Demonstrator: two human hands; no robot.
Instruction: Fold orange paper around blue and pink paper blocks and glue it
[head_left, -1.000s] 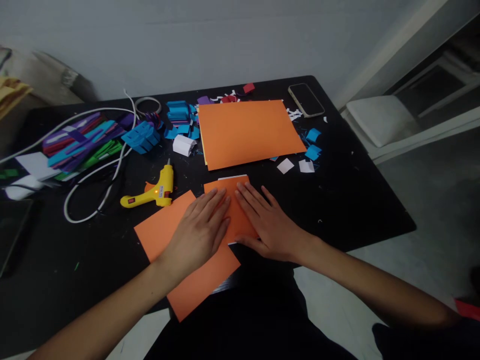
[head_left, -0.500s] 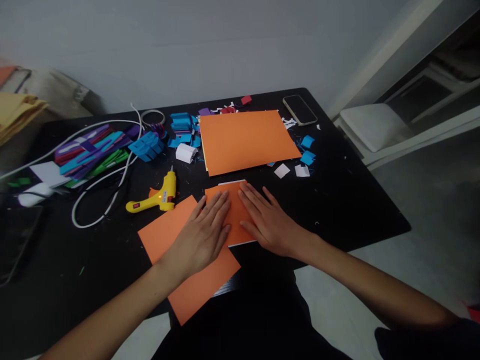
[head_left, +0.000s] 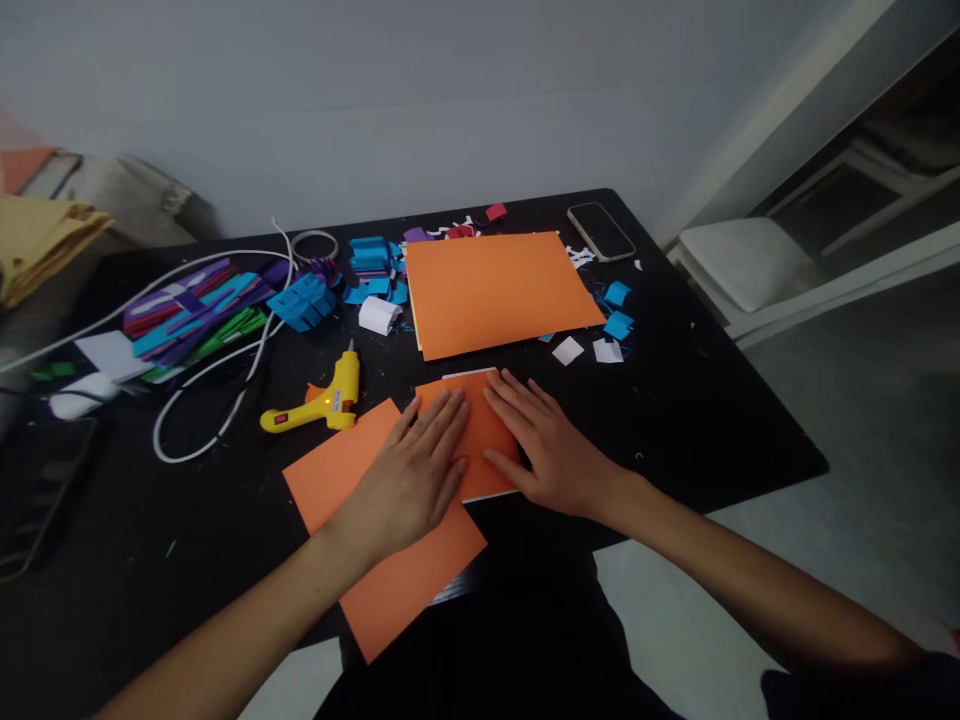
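Observation:
Both palms lie flat on a small piece of orange paper (head_left: pixel 480 440), which has a thin white layer showing along its top and bottom edges. My left hand (head_left: pixel 412 480) covers its left side, fingers stretched out, with the wrist over a larger orange sheet (head_left: pixel 330 470). On the right side of the small piece rests my right hand (head_left: pixel 551 445), its fingers also extended and its thumb pointing left. Neither hand grips anything. A yellow glue gun (head_left: pixel 330 395), its small light lit, lies left of the small piece.
Behind the hands lies a large orange sheet (head_left: pixel 502 295). A phone (head_left: pixel 601 232) sits at the back right. Paper scraps (head_left: pixel 568 350) and blue folded paper (head_left: pixel 304 300) are scattered around. A white cable (head_left: pixel 180 458) loops across the left of the black table (head_left: pixel 697 400).
The camera view has shifted slightly, so everything appears a little lower and to the right. Both hands stay flat on the small orange piece.

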